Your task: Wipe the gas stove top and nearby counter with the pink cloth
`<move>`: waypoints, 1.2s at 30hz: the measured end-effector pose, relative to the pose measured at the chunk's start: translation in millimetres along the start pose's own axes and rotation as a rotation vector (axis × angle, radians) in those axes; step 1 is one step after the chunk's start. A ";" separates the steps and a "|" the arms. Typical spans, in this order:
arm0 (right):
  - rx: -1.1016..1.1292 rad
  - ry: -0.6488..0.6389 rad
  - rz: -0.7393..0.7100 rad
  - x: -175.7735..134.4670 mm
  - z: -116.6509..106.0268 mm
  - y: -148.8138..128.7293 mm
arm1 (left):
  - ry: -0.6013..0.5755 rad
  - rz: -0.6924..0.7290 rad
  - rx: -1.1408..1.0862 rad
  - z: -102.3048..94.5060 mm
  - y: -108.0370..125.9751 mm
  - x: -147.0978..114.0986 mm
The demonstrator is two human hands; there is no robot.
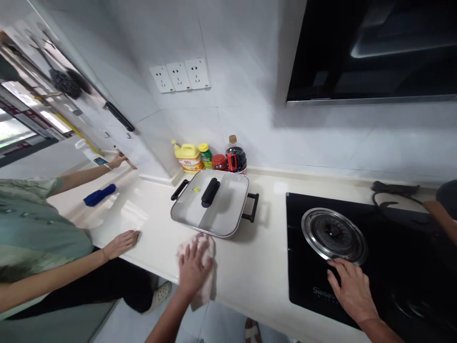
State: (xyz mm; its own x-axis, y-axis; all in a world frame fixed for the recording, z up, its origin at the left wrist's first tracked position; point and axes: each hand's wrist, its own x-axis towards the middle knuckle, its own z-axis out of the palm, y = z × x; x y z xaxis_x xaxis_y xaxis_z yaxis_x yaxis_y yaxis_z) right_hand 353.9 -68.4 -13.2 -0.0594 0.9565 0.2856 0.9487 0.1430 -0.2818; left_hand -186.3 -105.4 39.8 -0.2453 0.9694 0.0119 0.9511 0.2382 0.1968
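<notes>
My left hand (pixel 193 267) presses a pale pink cloth (pixel 203 296) against the white countertop, its fingers bent over the fabric. Part of the cloth hangs past the counter's front edge. Just beyond it sits a wide rectangular electric pan (pixel 236 234) with black side handles, covered by a glass lid (pixel 228 200) with a black grip. Over on the black gas cooktop (pixel 303 281), my right hand (pixel 352 288) rests with fingers apart, the tips at the near rim of the round metal burner (pixel 333 236). Nothing shows in that hand.
Against the wall stand a yellow jug (pixel 189 159), a green bottle (pixel 206 156), a red-lidded jar (pixel 220 163) and a dark sauce bottle (pixel 236 157). At left, another person's hand (pixel 123 244) touches the counter near a blue cloth (pixel 100 195). A range hood (pixel 371 52) overhangs the cooktop.
</notes>
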 end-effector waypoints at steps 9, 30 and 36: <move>-0.018 0.030 -0.040 -1.8 2.7 6.2 | 0.021 -0.535 -0.010 -39.5 -58.1 52.5; -0.013 0.047 -0.027 5.9 -1.6 -12.0 | 0.173 0.431 -0.156 94.5 118.0 -35.2; 0.003 0.038 -0.029 9.9 -10.3 -19.7 | 0.094 0.385 -0.246 62.0 203.6 70.4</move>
State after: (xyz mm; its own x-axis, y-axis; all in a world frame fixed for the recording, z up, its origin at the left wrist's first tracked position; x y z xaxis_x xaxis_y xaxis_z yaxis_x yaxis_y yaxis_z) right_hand 337.8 -64.4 4.7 -0.0749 0.9417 0.3281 0.9459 0.1713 -0.2756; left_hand 1.7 15.1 19.9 0.0900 0.9722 0.2162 0.9064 -0.1700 0.3868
